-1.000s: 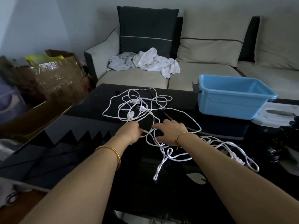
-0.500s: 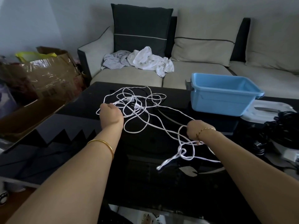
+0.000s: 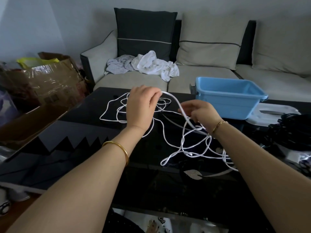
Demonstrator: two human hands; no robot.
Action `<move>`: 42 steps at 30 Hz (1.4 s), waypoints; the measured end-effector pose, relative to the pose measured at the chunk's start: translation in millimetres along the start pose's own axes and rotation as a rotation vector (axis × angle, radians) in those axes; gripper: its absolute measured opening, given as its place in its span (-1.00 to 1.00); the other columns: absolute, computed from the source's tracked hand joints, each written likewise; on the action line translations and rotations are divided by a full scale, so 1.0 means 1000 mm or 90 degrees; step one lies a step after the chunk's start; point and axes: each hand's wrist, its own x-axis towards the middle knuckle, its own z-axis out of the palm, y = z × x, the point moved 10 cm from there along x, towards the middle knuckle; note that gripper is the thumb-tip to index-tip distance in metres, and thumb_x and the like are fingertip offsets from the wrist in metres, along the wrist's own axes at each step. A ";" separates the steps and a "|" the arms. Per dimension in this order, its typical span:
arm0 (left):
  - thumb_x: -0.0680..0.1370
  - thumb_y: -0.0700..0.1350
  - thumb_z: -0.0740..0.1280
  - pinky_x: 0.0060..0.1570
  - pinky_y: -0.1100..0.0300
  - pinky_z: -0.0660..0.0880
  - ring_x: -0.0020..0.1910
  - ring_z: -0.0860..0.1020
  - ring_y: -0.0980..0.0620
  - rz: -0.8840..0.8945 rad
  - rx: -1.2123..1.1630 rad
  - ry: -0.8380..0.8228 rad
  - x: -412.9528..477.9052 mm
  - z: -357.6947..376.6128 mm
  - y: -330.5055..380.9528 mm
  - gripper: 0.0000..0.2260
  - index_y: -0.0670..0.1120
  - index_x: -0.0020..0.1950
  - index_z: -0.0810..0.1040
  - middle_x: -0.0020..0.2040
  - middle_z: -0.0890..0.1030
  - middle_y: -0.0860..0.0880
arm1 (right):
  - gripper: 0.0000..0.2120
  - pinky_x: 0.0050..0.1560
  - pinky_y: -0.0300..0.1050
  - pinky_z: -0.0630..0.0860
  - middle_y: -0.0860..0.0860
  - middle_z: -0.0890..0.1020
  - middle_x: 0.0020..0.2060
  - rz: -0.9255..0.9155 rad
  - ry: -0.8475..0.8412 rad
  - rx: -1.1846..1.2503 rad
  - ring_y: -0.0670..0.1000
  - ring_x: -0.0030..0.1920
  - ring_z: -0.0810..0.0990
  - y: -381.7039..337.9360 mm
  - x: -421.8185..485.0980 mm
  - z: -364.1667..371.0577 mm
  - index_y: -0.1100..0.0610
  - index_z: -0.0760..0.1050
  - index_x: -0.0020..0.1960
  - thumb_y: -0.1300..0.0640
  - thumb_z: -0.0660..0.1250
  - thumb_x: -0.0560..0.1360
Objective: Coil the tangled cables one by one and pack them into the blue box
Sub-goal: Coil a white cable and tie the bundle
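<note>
Left hand [image 3: 140, 105], frame centre, raised above black table [image 3: 80, 137], fingertips pinching white cable [image 3: 176, 99]. Right hand [image 3: 202, 113], just right of it, fingers curled round same strand. Rest of cable sprawls tangled across table centre. Blue box [image 3: 223, 106] on table, right of centre, apart from cable.

white cable [image 3: 182, 113], blue box [image 3: 225, 105], black table [image 3: 84, 132]

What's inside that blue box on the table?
Only bare blue inner walls show in the blue box; no cable visible. Its near wall hides the floor. The left hand and right hand hold the white cable outside it.
</note>
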 end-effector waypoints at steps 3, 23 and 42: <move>0.55 -0.16 0.32 -0.15 0.16 0.33 -0.30 0.51 -0.09 0.025 -0.066 -0.002 0.009 0.007 0.025 -0.86 -0.18 -0.11 0.63 -0.29 0.61 -0.05 | -0.72 -0.27 -0.35 0.54 0.20 0.67 -0.11 0.022 -0.102 0.109 0.05 -0.15 0.66 -0.019 -0.015 0.006 0.25 0.52 0.11 0.39 0.13 0.49; 0.63 -0.14 0.21 0.02 0.12 0.45 -0.25 0.64 0.04 -0.461 -0.589 -0.549 -0.041 0.127 0.090 -0.79 -0.11 -0.15 0.56 -0.50 0.49 0.06 | -0.83 -0.58 -0.32 0.11 -0.02 0.28 -0.45 0.004 0.389 0.234 -0.10 -0.54 0.16 0.011 -0.054 -0.161 0.13 0.51 -0.22 0.24 0.20 0.51; 0.60 -0.44 0.04 0.06 0.09 0.52 -0.04 0.60 -0.05 -0.731 -0.963 -0.140 -0.012 0.145 0.078 -0.67 -0.25 0.35 0.27 -0.01 0.60 -0.19 | -0.76 -0.58 -0.31 0.24 0.00 0.37 -0.52 0.073 -0.175 -0.213 -0.07 -0.58 0.24 0.016 -0.064 -0.071 0.16 0.63 -0.01 0.07 0.24 0.56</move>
